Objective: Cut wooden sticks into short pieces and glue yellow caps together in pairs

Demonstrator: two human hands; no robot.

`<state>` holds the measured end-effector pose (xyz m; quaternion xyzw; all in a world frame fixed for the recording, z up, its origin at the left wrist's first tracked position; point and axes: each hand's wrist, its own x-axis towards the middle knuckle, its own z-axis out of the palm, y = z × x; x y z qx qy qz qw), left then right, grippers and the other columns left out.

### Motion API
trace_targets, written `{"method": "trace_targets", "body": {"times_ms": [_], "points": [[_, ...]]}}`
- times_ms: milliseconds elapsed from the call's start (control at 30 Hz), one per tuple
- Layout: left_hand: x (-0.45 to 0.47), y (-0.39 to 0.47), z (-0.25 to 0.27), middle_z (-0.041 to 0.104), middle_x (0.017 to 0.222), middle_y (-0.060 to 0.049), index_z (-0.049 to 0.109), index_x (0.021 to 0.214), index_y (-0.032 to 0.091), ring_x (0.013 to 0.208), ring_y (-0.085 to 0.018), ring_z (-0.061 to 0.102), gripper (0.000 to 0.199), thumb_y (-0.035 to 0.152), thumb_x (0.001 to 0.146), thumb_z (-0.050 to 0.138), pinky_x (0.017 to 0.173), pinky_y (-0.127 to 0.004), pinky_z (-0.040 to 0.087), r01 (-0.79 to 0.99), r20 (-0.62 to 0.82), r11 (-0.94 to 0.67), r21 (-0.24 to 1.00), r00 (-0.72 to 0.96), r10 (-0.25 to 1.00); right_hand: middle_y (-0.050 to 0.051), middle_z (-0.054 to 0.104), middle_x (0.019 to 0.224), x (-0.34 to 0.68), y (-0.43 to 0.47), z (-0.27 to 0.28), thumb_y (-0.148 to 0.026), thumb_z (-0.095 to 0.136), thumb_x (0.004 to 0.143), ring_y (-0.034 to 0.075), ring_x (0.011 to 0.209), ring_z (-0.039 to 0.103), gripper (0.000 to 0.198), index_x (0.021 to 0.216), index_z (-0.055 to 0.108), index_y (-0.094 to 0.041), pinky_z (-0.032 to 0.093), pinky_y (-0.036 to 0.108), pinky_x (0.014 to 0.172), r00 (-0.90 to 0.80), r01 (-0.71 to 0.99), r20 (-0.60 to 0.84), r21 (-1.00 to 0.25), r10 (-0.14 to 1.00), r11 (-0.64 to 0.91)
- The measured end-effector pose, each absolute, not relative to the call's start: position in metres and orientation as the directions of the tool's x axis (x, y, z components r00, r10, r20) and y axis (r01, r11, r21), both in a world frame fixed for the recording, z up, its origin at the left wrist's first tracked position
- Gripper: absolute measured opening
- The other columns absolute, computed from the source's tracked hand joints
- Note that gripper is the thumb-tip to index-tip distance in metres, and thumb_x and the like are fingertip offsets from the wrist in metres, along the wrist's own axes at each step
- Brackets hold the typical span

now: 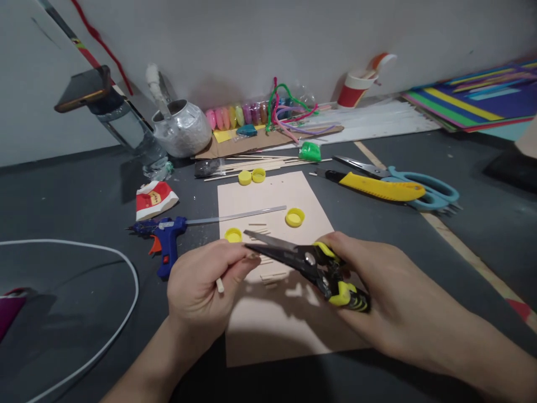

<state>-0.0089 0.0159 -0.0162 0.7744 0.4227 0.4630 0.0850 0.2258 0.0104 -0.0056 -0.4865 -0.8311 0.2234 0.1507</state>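
Note:
My left hand (199, 280) is closed in a pinch around a thin wooden stick (220, 286), whose end pokes out below the thumb. In my right hand (390, 288) are pruning shears (308, 262) with black and yellow handles. Their blades are parted and point left, the lower one reaching my left fingertips. Whether the stick lies between the blades is hidden. Beneath both hands lies a pale sheet of paper (260, 341). Short cut stick pieces (273, 276) are scattered on it, along with a yellow bottle cap (295, 217) and another yellow cap (233, 235).
Left of the paper lies a blue glue gun (170, 243) with a long glue stick. A yellow utility knife (381, 187) and blue-handled scissors (438, 193) rest at the right. Long wooden sticks (260, 164) lie behind the paper. A white cable (126, 254) curves across the left.

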Motion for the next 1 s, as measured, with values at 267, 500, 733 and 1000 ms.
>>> {"method": "trace_targets", "body": {"times_ms": [267, 500, 733, 1000], "points": [[-0.0125, 0.0175, -0.0162, 0.075, 0.068, -0.001, 0.068, 0.077, 0.017, 0.059, -0.012, 0.069, 0.018, 0.008, 0.088, 0.057, 0.058, -0.019, 0.051, 0.604, 0.666, -0.663, 0.443, 0.273, 0.694, 0.002, 0.06, 0.072, 0.226, 0.0128, -0.0013, -0.03, 0.062, 0.079, 0.017, 0.058, 0.051, 0.017, 0.08, 0.046, -0.022, 0.032, 0.027, 0.051, -0.516, 0.742, 0.056, -0.468, 0.855, 0.479], [-0.0104, 0.0188, -0.0146, 0.068, 0.059, 0.002, 0.065, 0.073, 0.019, 0.051, -0.012, 0.063, 0.021, 0.009, 0.089, 0.057, 0.05, -0.021, 0.047, 0.62, 0.663, -0.66, 0.425, 0.283, 0.693, 0.001, 0.059, 0.066, 0.2275, 0.0086, -0.0046, -0.028, 0.06, 0.077, 0.017, 0.051, 0.05, 0.015, 0.077, 0.047, -0.023, 0.029, 0.028, 0.048, -0.512, 0.777, 0.084, -0.38, 0.855, 0.502], [-0.0109, 0.0173, -0.0145, 0.077, 0.072, -0.001, 0.068, 0.083, 0.018, 0.06, -0.013, 0.07, 0.016, 0.01, 0.091, 0.057, 0.056, -0.02, 0.051, 0.609, 0.643, -0.641, 0.466, 0.264, 0.719, 0.002, 0.061, 0.066, 0.2273, 0.0134, -0.0088, -0.039, 0.055, 0.084, 0.019, 0.054, 0.053, 0.018, 0.081, 0.049, -0.023, 0.029, 0.028, 0.048, -0.439, 0.782, 0.032, -0.477, 0.898, 0.4], [-0.013, 0.02, -0.0155, 0.072, 0.064, -0.001, 0.065, 0.076, 0.019, 0.054, -0.014, 0.068, 0.023, 0.011, 0.092, 0.05, 0.052, -0.021, 0.05, 0.636, 0.641, -0.669, 0.385, 0.338, 0.689, 0.003, 0.06, 0.071, 0.2261, 0.0136, -0.0047, -0.04, 0.058, 0.085, 0.02, 0.06, 0.052, 0.021, 0.082, 0.047, -0.022, 0.031, 0.028, 0.052, -0.503, 0.769, 0.011, -0.451, 0.864, 0.453]]}}
